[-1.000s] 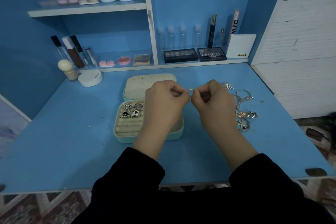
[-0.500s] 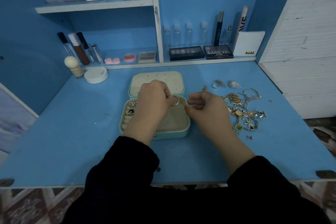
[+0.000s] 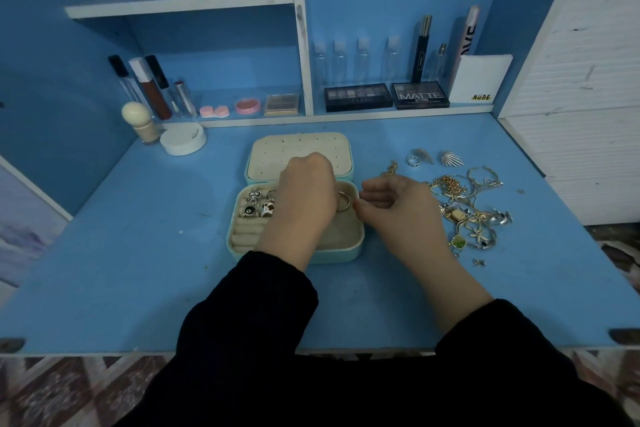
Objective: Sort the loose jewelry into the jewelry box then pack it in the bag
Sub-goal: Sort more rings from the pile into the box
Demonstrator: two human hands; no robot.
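Observation:
An open mint jewelry box [image 3: 346, 253] lies mid-desk, its cream dotted lid [image 3: 301, 149] folded back. Several silver rings [image 3: 258, 206] sit in its upper left ring rolls. My left hand [image 3: 304, 198] hovers over the box and pinches a thin ring [image 3: 343, 202] above the right compartment. Just beyond the box's right edge is my right hand [image 3: 405, 215], fingers loosely curled, with nothing visible in them. A tangled pile of gold and silver loose jewelry [image 3: 467, 215] lies on the desk to the right. No bag is in view.
A silver band [image 3: 413, 161] and a shell-shaped piece [image 3: 450, 159] lie behind the pile. A white round jar [image 3: 183, 143] and a brush [image 3: 138, 121] stand at the back left. Makeup palettes [image 3: 419, 95] and bottles line the back shelf. A white wall borders the right.
Both hands pinched one small ring together above the desk. The left hand has since carried it down over the box's right compartment, and the right hand has let go and hovers beside it.

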